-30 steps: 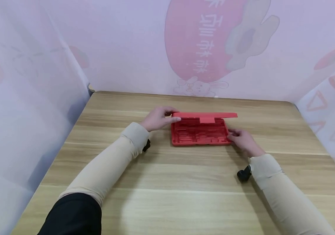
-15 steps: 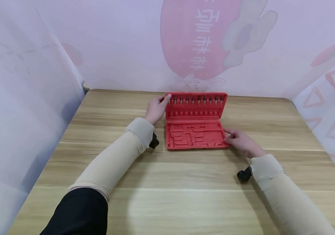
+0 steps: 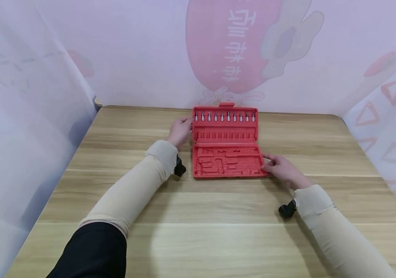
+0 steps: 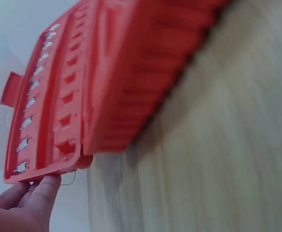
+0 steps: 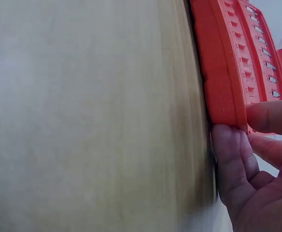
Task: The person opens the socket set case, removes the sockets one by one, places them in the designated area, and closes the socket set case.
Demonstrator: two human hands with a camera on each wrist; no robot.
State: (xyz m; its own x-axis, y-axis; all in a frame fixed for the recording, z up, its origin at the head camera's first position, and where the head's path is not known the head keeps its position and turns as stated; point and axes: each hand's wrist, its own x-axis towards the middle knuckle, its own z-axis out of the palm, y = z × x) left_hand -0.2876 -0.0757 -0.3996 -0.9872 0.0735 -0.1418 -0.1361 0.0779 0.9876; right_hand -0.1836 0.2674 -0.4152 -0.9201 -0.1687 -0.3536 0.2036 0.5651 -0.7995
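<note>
A red tool case [image 3: 227,161] lies opened on the wooden table, its lid [image 3: 225,135] tilted up at the back. Along the lid runs a row of silver bits [image 3: 222,117]; the lower tray shows only moulded recesses. My left hand [image 3: 179,132] is at the lid's left edge. In the left wrist view its fingers [image 4: 43,195] touch that edge from behind, fairly straight, with the thumb apart from it. My right hand [image 3: 282,168] pinches the tray's right front corner, thumb [image 5: 271,117] on the rim and fingers against the outer wall.
The wooden table [image 3: 211,227] extends around the case. A white printed backdrop [image 3: 142,58] stands behind the table and along both sides. Each wrist carries a small black camera, such as the one at the right cuff [image 3: 287,209].
The lid has swung up and back from nearly closed, bringing the bits into sight. My left hand moved up with it, and its thumb has come off the lid. The right hand keeps its hold.
</note>
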